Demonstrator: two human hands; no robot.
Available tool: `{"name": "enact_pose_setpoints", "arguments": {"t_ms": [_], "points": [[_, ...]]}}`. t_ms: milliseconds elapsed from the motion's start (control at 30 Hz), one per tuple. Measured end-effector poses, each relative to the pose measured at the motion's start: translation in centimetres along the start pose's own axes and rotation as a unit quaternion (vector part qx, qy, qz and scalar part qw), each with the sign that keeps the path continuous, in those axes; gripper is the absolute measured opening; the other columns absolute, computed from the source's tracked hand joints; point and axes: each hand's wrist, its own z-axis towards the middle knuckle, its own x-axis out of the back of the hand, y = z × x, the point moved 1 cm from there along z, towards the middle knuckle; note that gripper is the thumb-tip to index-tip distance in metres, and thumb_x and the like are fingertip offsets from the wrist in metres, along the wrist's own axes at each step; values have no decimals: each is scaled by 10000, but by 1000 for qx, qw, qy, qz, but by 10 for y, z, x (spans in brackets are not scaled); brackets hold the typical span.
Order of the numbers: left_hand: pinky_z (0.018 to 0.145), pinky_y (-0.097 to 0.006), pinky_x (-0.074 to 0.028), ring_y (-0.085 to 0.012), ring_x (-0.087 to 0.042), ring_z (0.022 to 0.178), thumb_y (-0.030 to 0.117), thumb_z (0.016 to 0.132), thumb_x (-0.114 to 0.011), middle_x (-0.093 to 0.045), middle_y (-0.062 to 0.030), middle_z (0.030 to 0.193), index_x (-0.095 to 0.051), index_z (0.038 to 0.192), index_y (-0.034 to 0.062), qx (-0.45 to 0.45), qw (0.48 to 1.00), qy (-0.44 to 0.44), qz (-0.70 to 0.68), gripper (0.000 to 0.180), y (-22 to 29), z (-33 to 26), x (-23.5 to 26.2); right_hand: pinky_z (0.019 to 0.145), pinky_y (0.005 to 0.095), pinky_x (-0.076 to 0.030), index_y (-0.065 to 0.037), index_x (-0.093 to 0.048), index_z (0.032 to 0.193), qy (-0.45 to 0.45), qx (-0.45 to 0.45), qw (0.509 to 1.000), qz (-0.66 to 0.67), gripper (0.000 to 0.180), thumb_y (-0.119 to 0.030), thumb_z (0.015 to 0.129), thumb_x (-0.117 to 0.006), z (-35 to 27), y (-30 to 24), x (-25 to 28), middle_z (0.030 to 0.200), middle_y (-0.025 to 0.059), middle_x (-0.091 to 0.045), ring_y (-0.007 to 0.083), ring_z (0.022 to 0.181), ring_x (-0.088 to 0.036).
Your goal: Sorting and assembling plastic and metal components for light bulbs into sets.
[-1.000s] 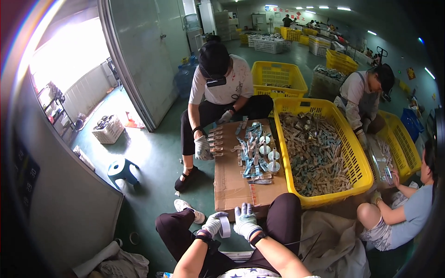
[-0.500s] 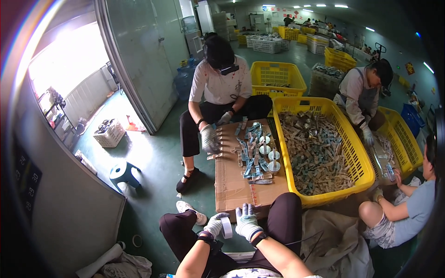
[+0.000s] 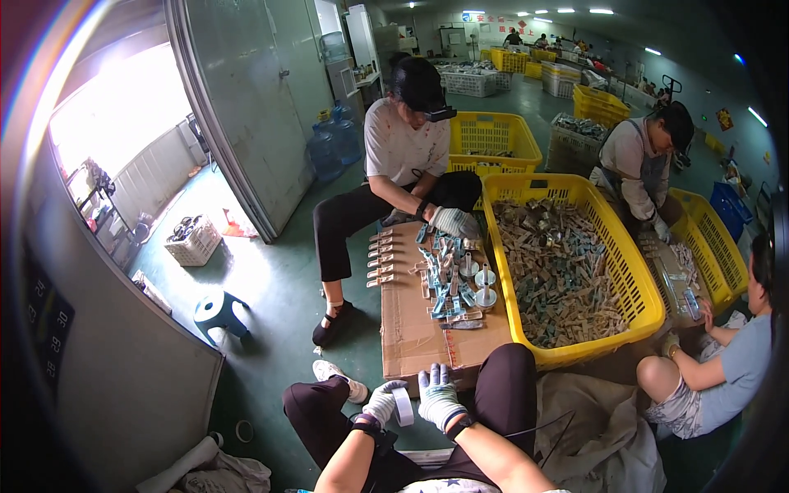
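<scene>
Both of my hands wear white gloves and meet over my lap at the lower middle. My left hand (image 3: pixel 381 403) grips a white roll of tape (image 3: pixel 403 406) from the left. My right hand (image 3: pixel 438 395) rests against the roll's right side, fingers pointing up toward the cardboard box (image 3: pixel 419 337) in front of my knees. On that box lie several small blue and tan parts (image 3: pixel 448 275) and a row of tan pieces (image 3: pixel 385 259).
A person in a white shirt (image 3: pixel 411 144) sits across the box, gloved hands on the parts. A yellow crate (image 3: pixel 637 283) full of parts stands to the right, two more people beside it. A blue stool (image 3: pixel 218 312) and a white basket (image 3: pixel 194 241) sit left.
My hands have stayed together on the tape roll. The person opposite has shifted both hands to the right across the box.
</scene>
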Motion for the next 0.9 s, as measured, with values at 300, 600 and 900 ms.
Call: {"name": "enact_pose_setpoints", "arguments": {"t_ms": [300,600,900], "points": [[677,-287,-522,-141,-629,761,-25,821,-658,-675,-13,902,-685,1015,91,3,1000,11,1,228,-1,0,0,1115,555,-170,-24,-308,1427,-1,-1,1000,10,682,-245,813,-506,0,0,1,1481,294,-222,480,1373,-192],[722,-287,-524,-133,-625,793,-24,814,-667,-672,-14,930,-674,1050,92,-6,1000,-8,3,263,-2,-1,2,1126,537,-157,-28,-288,1438,-21,-13,1000,15,740,-335,829,-576,1,-2,1,1493,290,-201,477,1389,-150],[731,-272,-514,-124,-619,805,-17,827,-637,-673,-12,933,-679,1042,84,-4,1000,-6,23,241,4,-5,-7,1131,531,-145,-10,-295,1428,-13,-9,1000,20,733,-306,814,-564,0,2,4,1483,312,-205,492,1380,-157]]}}
